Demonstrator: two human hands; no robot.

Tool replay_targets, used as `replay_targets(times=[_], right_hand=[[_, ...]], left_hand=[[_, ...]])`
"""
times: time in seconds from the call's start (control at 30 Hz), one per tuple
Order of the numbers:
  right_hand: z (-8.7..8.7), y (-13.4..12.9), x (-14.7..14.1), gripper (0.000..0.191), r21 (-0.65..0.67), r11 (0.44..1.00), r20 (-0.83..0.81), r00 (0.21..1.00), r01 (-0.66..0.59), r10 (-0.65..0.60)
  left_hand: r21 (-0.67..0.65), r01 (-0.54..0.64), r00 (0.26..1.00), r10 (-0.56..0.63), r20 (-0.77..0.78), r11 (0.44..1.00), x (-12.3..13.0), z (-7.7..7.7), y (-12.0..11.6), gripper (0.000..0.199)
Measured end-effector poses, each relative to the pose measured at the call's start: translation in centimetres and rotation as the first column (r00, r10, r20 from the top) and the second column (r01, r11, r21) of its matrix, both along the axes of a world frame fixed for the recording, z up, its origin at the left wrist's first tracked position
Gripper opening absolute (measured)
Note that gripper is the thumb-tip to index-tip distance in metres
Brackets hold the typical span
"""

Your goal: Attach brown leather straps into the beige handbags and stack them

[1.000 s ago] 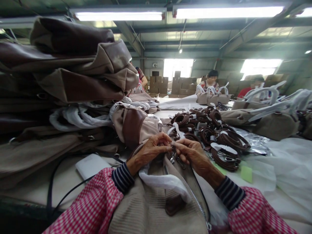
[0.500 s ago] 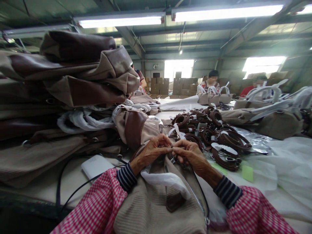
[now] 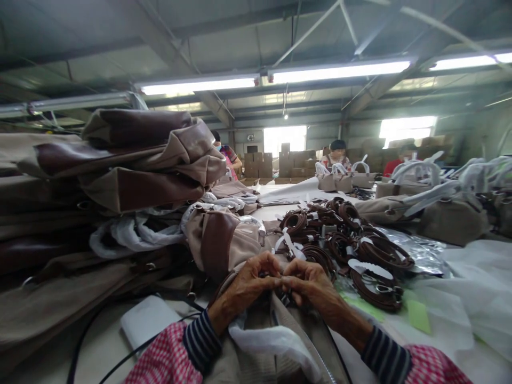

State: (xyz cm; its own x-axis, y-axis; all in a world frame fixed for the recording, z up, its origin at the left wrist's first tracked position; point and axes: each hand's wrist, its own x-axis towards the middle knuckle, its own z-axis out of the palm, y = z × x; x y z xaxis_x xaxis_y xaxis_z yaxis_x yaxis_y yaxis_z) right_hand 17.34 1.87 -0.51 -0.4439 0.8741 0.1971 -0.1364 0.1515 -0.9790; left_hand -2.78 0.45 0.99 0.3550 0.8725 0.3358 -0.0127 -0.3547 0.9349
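Observation:
A beige ribbed handbag (image 3: 256,354) with a zip and a white-wrapped handle (image 3: 276,341) lies in front of me. Over its far end, my left hand (image 3: 254,277) and my right hand (image 3: 308,285) meet with thumbs and fingertips pinched together. Whatever small part they pinch is hidden by the fingers. A bit of metal hardware shows just below the right fingertips. Close beyond the hands lies another beige bag with a brown leather panel (image 3: 218,242).
A tall stack of beige and brown bags (image 3: 156,176) rises at left. Coiled brown straps (image 3: 352,240) with metal clips lie at right, near white wrapping sheets (image 3: 476,288). A white box-like device (image 3: 150,322) with a black cable sits at left. Co-workers (image 3: 338,154) are across the table.
The camera view has tilted upward, so the table and hands appear lower in the picture. Both hands keep the same pinch over the bag.

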Motion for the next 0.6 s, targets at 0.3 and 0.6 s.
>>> replay_targets(times=[0.3, 0.6], right_hand=[[0.6, -0.3, -0.1, 0.031, -0.026, 0.996, -0.024, 0.997, -0.080, 0.080], [-0.3, 0.2, -0.6, 0.029, -0.053, 0.998, -0.089, 0.995, -0.045, 0.040]], left_hand=[[-0.035, 0.031, 0.999, -0.032, -0.021, 0.999, -0.2, -0.2, 0.2, 0.028], [-0.128, 0.047, 0.999, -0.048, -0.001, 0.991, -0.4, -0.5, 0.1, 0.028]])
